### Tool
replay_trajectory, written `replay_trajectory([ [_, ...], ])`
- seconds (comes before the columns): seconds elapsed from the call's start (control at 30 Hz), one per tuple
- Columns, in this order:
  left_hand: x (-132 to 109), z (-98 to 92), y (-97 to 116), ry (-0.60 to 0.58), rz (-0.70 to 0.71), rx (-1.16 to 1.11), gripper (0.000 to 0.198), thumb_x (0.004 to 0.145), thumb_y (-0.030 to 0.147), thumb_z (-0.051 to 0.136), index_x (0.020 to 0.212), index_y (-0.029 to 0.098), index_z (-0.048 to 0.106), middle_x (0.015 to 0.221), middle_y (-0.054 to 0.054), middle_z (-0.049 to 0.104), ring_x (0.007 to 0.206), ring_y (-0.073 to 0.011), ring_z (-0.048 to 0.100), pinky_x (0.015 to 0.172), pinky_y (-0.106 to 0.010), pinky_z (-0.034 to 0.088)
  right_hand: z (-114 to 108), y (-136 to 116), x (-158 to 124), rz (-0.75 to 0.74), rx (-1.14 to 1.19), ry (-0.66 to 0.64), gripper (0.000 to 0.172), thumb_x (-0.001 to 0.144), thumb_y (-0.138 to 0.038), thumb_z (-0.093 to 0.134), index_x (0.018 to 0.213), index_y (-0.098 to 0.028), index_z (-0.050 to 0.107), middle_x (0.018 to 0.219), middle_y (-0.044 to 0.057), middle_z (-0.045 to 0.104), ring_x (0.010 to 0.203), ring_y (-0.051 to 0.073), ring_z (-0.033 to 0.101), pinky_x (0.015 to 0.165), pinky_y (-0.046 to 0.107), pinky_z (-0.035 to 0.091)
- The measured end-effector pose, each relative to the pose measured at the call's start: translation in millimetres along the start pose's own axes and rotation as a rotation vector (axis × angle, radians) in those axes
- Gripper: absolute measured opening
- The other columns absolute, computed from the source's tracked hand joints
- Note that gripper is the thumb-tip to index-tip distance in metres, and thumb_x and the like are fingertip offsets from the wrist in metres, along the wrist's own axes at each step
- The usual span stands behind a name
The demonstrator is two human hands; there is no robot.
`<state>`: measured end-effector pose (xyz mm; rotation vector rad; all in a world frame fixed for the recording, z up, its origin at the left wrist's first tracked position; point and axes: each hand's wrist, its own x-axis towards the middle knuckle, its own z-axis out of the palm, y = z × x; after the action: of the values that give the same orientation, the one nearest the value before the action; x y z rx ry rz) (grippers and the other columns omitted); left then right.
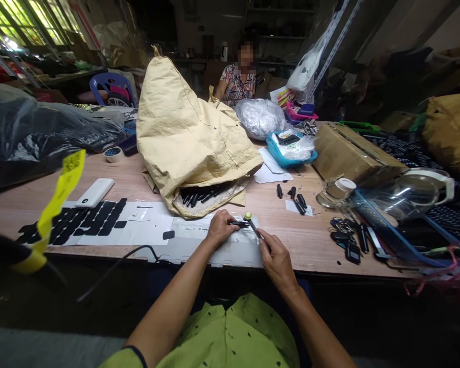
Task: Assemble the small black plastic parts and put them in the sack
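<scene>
My left hand (219,228) is closed round a small black stick-shaped part (239,224) held flat over a clear plastic sheet (230,250) at the table's front edge. My right hand (276,258) pinches a thin tool with a yellow-green round head (248,217), and its tip meets the black part. Behind my hands a big tan paper sack (187,133) lies open, with several more black parts (201,196) spilling from its mouth.
A white sheet with black stickers (88,222), a white power bank (95,192) and a tape roll (114,154) lie left. Loose black parts (297,200), keys (347,240), a glass jar (335,191), a cardboard box (348,153) and a blue tray (289,151) lie right. A person (239,76) sits opposite.
</scene>
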<state>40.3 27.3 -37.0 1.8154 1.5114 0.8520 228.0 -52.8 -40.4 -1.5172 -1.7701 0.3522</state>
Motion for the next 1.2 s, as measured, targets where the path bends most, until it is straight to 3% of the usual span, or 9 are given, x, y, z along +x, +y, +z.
replay_trajectory([
  [0.17, -2, -0.7, 1, 0.007, 0.018, 0.021, 0.010, 0.066, 0.015, 0.076, 0.072, 0.020, 0.070, 0.077, 0.000, 0.058, 0.084, -0.0194, 0.056, 0.077, -0.032, 0.045, -3, 26, 36, 0.098, -0.214, 0.097, 0.036, 0.093, -0.027, 0.043, 0.118, -0.024, 0.068, 0.096, 0.006, 0.066, 0.085, 0.018, 0.060, 0.073, 0.028, 0.046],
  [0.37, -5, -5.3, 2, -0.017, 0.039, 0.069, 0.007, 0.076, 0.018, 0.065, 0.083, 0.020, 0.064, 0.086, -0.002, 0.062, 0.090, -0.0204, 0.056, 0.084, -0.033, 0.044, 5, 49, 74, 0.122, -0.558, 0.095, 0.030, 0.091, -0.019, 0.051, 0.114, -0.025, 0.069, 0.086, 0.004, 0.059, 0.078, 0.016, 0.050, 0.064, 0.027, 0.031],
  [0.63, -6, -3.6, -7, 0.007, -0.001, -0.002, 0.029, 0.087, 0.019, 0.046, 0.113, 0.023, 0.059, 0.109, -0.005, 0.066, 0.105, -0.0215, 0.058, 0.096, -0.034, 0.043, 22, 47, 78, 0.066, -0.771, 0.127, 0.027, 0.093, -0.019, 0.050, 0.113, -0.023, 0.068, 0.086, 0.006, 0.056, 0.083, 0.019, 0.047, 0.065, 0.029, 0.027],
  [0.8, -12, -10.1, 1, 0.012, 0.021, -0.008, 0.021, 0.090, 0.025, 0.042, 0.101, 0.021, 0.059, 0.100, -0.006, 0.065, 0.099, -0.0231, 0.058, 0.092, -0.037, 0.044, 23, 47, 78, 0.057, -0.804, 0.117, 0.026, 0.092, -0.020, 0.049, 0.111, -0.022, 0.067, 0.087, 0.006, 0.056, 0.084, 0.019, 0.047, 0.066, 0.029, 0.027],
  [0.9, -42, -10.9, 13, 0.029, 0.121, -0.093, 0.024, 0.095, 0.035, 0.035, 0.094, 0.021, 0.055, 0.091, -0.007, 0.062, 0.088, -0.0217, 0.058, 0.083, -0.035, 0.046, 23, 47, 78, 0.056, -0.814, 0.113, 0.026, 0.092, -0.021, 0.049, 0.111, -0.021, 0.066, 0.087, 0.006, 0.055, 0.083, 0.019, 0.047, 0.065, 0.029, 0.027],
  [0.97, -74, -3.5, 16, -0.056, 0.308, -0.127, 0.030, 0.097, 0.042, 0.033, 0.093, 0.021, 0.054, 0.087, -0.007, 0.060, 0.082, -0.0210, 0.057, 0.078, -0.034, 0.045, 24, 47, 78, 0.053, -0.817, 0.114, 0.025, 0.092, -0.021, 0.049, 0.111, -0.021, 0.066, 0.087, 0.006, 0.055, 0.083, 0.019, 0.047, 0.065, 0.029, 0.027],
  [1.07, -125, 21.0, 5, -0.356, 0.581, -0.103, 0.037, 0.098, 0.051, 0.032, 0.097, 0.022, 0.055, 0.081, -0.006, 0.060, 0.076, -0.0198, 0.057, 0.075, -0.032, 0.045, 24, 47, 78, 0.044, -0.819, 0.125, 0.025, 0.092, -0.020, 0.049, 0.110, -0.021, 0.066, 0.086, 0.006, 0.055, 0.082, 0.019, 0.047, 0.065, 0.029, 0.028],
  [1.13, -147, 40.7, -11, -0.535, 0.545, -0.040, 0.038, 0.096, 0.055, 0.035, 0.102, 0.023, 0.055, 0.086, -0.006, 0.063, 0.077, -0.0201, 0.060, 0.075, -0.031, 0.047, 24, 47, 78, 0.044, -0.818, 0.132, 0.025, 0.092, -0.019, 0.048, 0.110, -0.021, 0.066, 0.085, 0.006, 0.055, 0.082, 0.019, 0.047, 0.065, 0.029, 0.028],
  [1.2, -156, 56.8, -29, -0.626, 0.282, 0.075, 0.034, 0.095, 0.049, 0.039, 0.109, 0.024, 0.056, 0.095, -0.007, 0.066, 0.085, -0.0220, 0.063, 0.079, -0.032, 0.049, 25, 47, 78, 0.048, -0.816, 0.135, 0.026, 0.092, -0.018, 0.048, 0.109, -0.022, 0.067, 0.085, 0.006, 0.055, 0.082, 0.019, 0.047, 0.065, 0.029, 0.028],
])
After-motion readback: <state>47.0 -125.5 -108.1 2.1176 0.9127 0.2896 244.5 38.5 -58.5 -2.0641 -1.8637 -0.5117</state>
